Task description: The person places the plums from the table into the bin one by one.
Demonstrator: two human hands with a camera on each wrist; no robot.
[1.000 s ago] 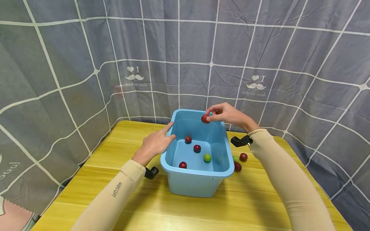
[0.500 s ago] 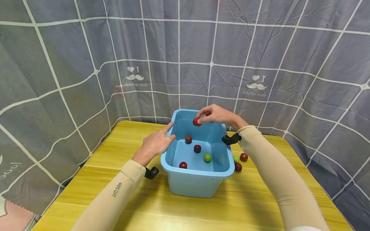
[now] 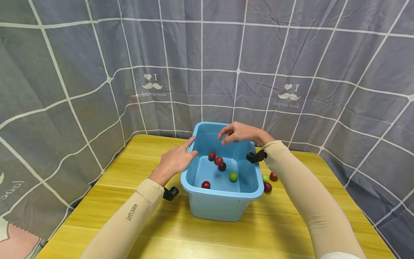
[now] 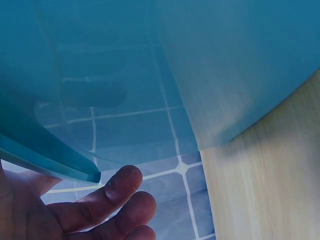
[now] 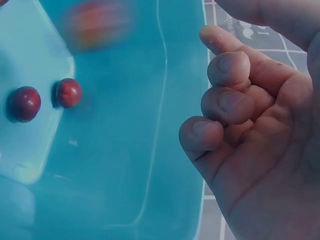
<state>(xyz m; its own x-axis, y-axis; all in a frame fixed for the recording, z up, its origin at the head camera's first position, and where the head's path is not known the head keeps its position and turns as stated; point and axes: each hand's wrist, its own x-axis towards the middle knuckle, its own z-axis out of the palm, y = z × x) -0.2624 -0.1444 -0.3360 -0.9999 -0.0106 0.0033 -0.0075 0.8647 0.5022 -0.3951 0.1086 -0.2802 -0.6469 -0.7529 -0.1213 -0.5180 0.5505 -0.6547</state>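
Observation:
A blue plastic tub (image 3: 223,194) stands on the table. On its left rim is my left hand (image 3: 174,160), thumb over the edge and several fingers curled below it in the left wrist view. Above the tub's right side hangs my right hand (image 3: 240,132), thumb and forefinger apart, holding nothing. A red plum (image 5: 99,22) shows as a blur in the right wrist view, away from the fingers. In the head view this plum (image 3: 218,160) appears among other red plums (image 3: 211,155) inside. A green round fruit (image 3: 233,176) lies on the tub floor.
Outside the tub, by its right wall, lie two red plums (image 3: 267,187) and a green fruit (image 3: 265,178). The yellow wooden table (image 3: 136,154) runs back to a grey checked curtain (image 3: 181,90).
My right hand moved left and slightly down over the tub, then let go of the red plum, which has dropped toward the others. My left hand stays on the rim.

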